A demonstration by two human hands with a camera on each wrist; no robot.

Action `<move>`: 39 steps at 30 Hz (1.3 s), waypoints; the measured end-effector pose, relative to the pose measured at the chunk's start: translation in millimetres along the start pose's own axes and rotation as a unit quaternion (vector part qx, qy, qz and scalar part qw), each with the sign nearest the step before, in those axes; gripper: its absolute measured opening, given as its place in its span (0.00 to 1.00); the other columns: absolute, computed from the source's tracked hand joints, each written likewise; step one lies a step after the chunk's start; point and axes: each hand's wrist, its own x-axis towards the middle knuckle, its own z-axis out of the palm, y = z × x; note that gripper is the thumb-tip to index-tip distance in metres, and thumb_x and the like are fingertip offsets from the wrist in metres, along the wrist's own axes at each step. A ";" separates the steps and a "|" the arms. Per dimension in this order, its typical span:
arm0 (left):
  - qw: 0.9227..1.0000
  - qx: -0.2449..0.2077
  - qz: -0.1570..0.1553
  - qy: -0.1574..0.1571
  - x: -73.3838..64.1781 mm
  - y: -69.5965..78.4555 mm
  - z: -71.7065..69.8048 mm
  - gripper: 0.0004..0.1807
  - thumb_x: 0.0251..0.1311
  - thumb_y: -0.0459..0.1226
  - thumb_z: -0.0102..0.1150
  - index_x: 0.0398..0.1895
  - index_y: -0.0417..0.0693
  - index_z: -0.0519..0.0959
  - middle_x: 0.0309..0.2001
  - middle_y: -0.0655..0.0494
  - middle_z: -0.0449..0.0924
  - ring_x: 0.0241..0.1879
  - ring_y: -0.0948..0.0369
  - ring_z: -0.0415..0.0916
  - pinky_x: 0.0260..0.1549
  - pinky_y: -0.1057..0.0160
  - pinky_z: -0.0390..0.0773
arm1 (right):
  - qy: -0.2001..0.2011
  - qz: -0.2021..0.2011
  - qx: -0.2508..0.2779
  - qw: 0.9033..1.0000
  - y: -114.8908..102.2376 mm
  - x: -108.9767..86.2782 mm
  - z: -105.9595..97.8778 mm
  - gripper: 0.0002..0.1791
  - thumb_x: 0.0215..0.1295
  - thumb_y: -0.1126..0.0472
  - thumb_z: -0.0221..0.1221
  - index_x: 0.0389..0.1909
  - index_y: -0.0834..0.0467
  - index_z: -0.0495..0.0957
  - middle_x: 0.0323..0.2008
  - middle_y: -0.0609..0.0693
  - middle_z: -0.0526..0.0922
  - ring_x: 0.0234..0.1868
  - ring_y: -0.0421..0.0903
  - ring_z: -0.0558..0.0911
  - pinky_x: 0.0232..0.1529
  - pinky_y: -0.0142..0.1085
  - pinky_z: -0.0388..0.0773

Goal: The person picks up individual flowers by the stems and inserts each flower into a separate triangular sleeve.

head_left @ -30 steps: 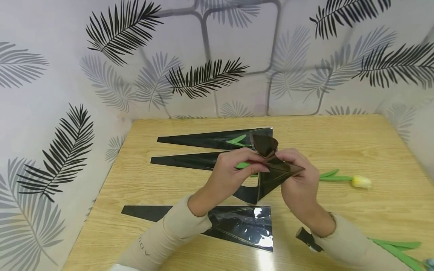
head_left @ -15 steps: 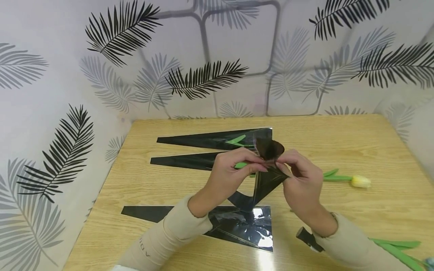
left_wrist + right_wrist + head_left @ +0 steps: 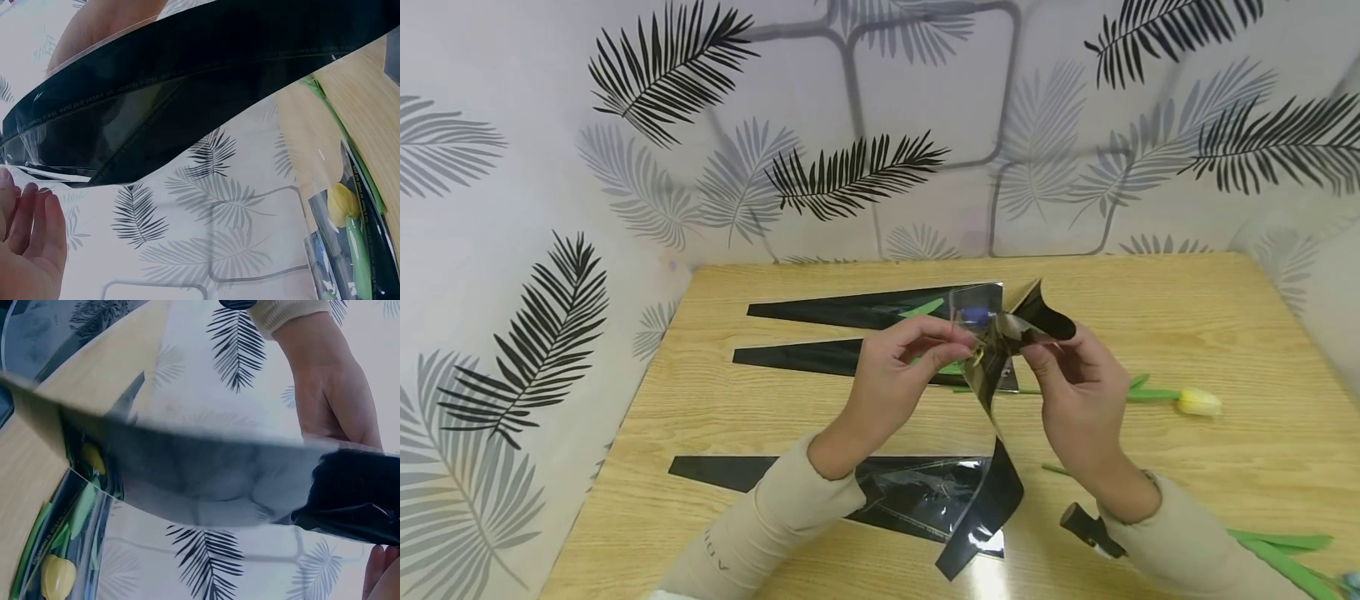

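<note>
**Black wrapper [image 3: 1009,487] hung bent over the wooden table [image 3: 1150,317]**

Pale print ran along the wrapper's seams; in the left wrist view, "so sweet" and "like a flower" could be read upside down. Letters also showed on the cream garment [image 3: 737,537], too small to read surely.

The wrapper was thin, glossy film, black along its body and see-through brownish where it flared. It was in the air between the two hands. The left hand [image 3: 891,371] pinched its film between thumb and fingertips; the right hand [image 3: 1086,396] gripped the flared edge.

Its long axis ran roughly upright in the head view, curving: the wide end pointed up and away, the narrow tail down toward the near edge, crossing in front of a flat near wrapper [image 3: 910,492]. Two far wrappers [image 3: 827,313] [image 3: 797,357] lay with narrow ends left. A yellow tulip [image 3: 1199,402] pointed right.
</note>
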 end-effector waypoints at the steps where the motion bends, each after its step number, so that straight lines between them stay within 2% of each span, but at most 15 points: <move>1: 1.000 0.000 0.000 0.002 -0.3 -0.7 -0.6 0.07 0.54 0.23 0.58 0.38 0.33 0.78 0.36 0.44 0.81 0.37 0.58 0.80 0.37 0.59 0.80 | -0.002 0.001 0.006 1.000 -0.8 1.0 -0.5 0.13 0.56 0.71 0.62 0.34 0.80 0.73 0.35 0.54 0.82 0.35 0.44 0.82 0.40 0.31 0.78; 6: 1.000 0.000 0.017 0.014 1.2 1.7 -2.6 0.08 0.55 0.24 0.58 0.38 0.34 0.77 0.36 0.45 0.80 0.36 0.57 0.80 0.33 0.61 0.80 | -0.008 -0.002 0.038 0.999 -7.6 8.8 -1.4 0.08 0.58 0.76 0.58 0.34 0.80 0.72 0.36 0.58 0.80 0.40 0.49 0.80 0.46 0.35 0.77; 12: 0.999 -0.014 0.039 0.019 8.7 11.6 -3.9 0.07 0.55 0.22 0.58 0.38 0.33 0.76 0.36 0.43 0.80 0.35 0.56 0.80 0.32 0.59 0.81 | -0.001 -0.010 0.056 0.998 -17.2 20.4 4.9 0.09 0.58 0.74 0.59 0.34 0.79 0.73 0.36 0.58 0.80 0.41 0.50 0.79 0.47 0.36 0.76; 17: 0.997 -0.042 0.060 0.010 19.8 23.3 -2.5 0.08 0.56 0.25 0.57 0.39 0.30 0.75 0.37 0.40 0.78 0.37 0.53 0.80 0.38 0.55 0.80 | -0.039 0.015 0.088 0.995 -24.7 27.1 12.0 0.14 0.56 0.72 0.61 0.38 0.79 0.71 0.37 0.60 0.77 0.40 0.52 0.79 0.46 0.37 0.77; 20: 0.996 -0.052 0.067 0.003 23.6 28.2 -0.3 0.08 0.56 0.26 0.57 0.39 0.29 0.75 0.38 0.39 0.78 0.39 0.52 0.80 0.40 0.54 0.80 | -0.062 0.044 0.060 0.995 -27.0 25.7 14.9 0.17 0.56 0.69 0.61 0.41 0.78 0.70 0.39 0.57 0.77 0.41 0.49 0.78 0.44 0.34 0.77; 24: 0.997 -0.044 0.070 0.003 24.5 29.8 1.6 0.08 0.54 0.22 0.57 0.38 0.29 0.75 0.36 0.39 0.78 0.38 0.52 0.80 0.39 0.55 0.80 | -0.073 0.062 0.016 0.995 -27.0 24.0 15.0 0.17 0.58 0.68 0.60 0.44 0.76 0.71 0.39 0.54 0.78 0.42 0.47 0.78 0.44 0.31 0.77; 29: 0.996 -0.028 0.080 -0.003 24.4 29.0 2.0 0.09 0.50 0.20 0.59 0.36 0.31 0.75 0.34 0.41 0.78 0.35 0.55 0.80 0.37 0.56 0.81 | -0.077 0.082 0.033 0.993 -25.8 27.1 13.2 0.14 0.58 0.72 0.59 0.46 0.69 0.74 0.42 0.55 0.78 0.46 0.48 0.77 0.49 0.34 0.76; 34: 0.995 -0.010 0.097 -0.007 25.2 29.2 3.4 0.12 0.46 0.17 0.61 0.34 0.30 0.75 0.33 0.41 0.78 0.34 0.55 0.80 0.37 0.57 0.81 | -0.071 0.099 0.007 0.993 -25.7 26.9 14.3 0.09 0.58 0.76 0.58 0.40 0.72 0.76 0.38 0.55 0.80 0.41 0.46 0.78 0.40 0.30 0.77; 36: 0.995 -0.009 0.104 -0.003 25.4 29.0 3.4 0.12 0.45 0.16 0.61 0.33 0.31 0.75 0.33 0.41 0.78 0.34 0.55 0.80 0.36 0.57 0.81 | -0.063 0.092 -0.023 0.993 -24.9 26.4 14.5 0.06 0.59 0.77 0.57 0.37 0.73 0.76 0.32 0.52 0.80 0.30 0.42 0.77 0.30 0.28 0.74; 39: 0.993 -0.006 0.119 0.012 25.8 28.3 2.4 0.12 0.44 0.16 0.61 0.32 0.32 0.75 0.32 0.42 0.78 0.32 0.55 0.79 0.34 0.58 0.81 | -0.046 0.068 -0.060 0.995 -23.5 26.8 13.2 0.03 0.58 0.78 0.57 0.33 0.73 0.76 0.25 0.49 0.79 0.21 0.38 0.72 0.21 0.26 0.68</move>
